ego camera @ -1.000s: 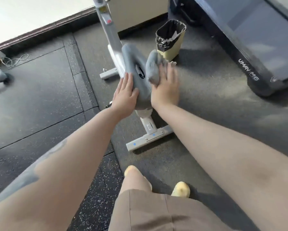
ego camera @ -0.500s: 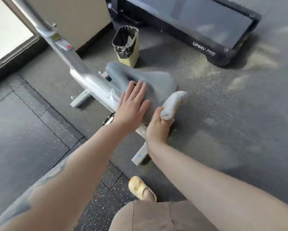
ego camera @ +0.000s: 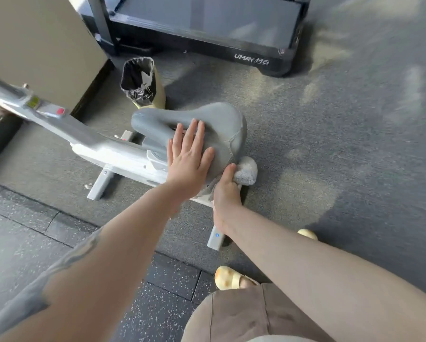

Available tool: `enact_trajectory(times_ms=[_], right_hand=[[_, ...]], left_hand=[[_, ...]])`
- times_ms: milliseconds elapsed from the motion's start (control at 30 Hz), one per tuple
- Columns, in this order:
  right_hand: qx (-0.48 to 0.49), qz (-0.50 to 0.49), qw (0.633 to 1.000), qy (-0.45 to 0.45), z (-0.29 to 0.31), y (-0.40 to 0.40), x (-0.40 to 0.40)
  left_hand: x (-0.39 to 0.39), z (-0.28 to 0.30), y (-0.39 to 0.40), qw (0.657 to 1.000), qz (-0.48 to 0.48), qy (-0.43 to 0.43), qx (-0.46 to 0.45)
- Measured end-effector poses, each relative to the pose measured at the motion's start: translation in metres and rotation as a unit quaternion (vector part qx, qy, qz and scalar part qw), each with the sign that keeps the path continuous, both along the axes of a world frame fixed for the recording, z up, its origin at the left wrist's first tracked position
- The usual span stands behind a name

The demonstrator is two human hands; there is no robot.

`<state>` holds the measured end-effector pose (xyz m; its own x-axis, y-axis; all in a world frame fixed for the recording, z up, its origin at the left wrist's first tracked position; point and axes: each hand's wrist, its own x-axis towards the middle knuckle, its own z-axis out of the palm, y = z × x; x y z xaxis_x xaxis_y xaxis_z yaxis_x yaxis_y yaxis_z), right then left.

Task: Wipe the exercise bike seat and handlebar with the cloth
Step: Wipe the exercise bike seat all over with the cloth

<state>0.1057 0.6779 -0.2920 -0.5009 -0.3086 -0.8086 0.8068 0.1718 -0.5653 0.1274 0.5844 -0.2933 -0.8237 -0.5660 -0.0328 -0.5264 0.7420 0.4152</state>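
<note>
Grey carpet (ego camera: 318,149) covers most of the floor, with pale patches of sunlight lying across it toward the upper right. Along the lower left it gives way to dark rubber floor tiles (ego camera: 21,243) flecked with white — the seams between them show plainly. A black treadmill (ego camera: 207,33) marked "UMAY M6" stands at the top. Beside it, near a beige wall panel (ego camera: 34,45), sits a small yellowish waste bin (ego camera: 142,82) lined with a black bag.
</note>
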Motion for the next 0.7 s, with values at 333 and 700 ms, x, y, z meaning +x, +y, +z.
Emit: enact_trajectory(times_ms=[333,700], right_hand=[[0.178,0.236,0.749,0.593,0.023,-0.030,-0.074],[0.198,0.519,0.374,0.743,0.017,0.009,-0.137]], left_hand=[[0.003,-0.005,0.020,0.994,0.066,0.092,0.011],[0.034,-0.008,0.021,0.995,0.022,0.098,0.019]])
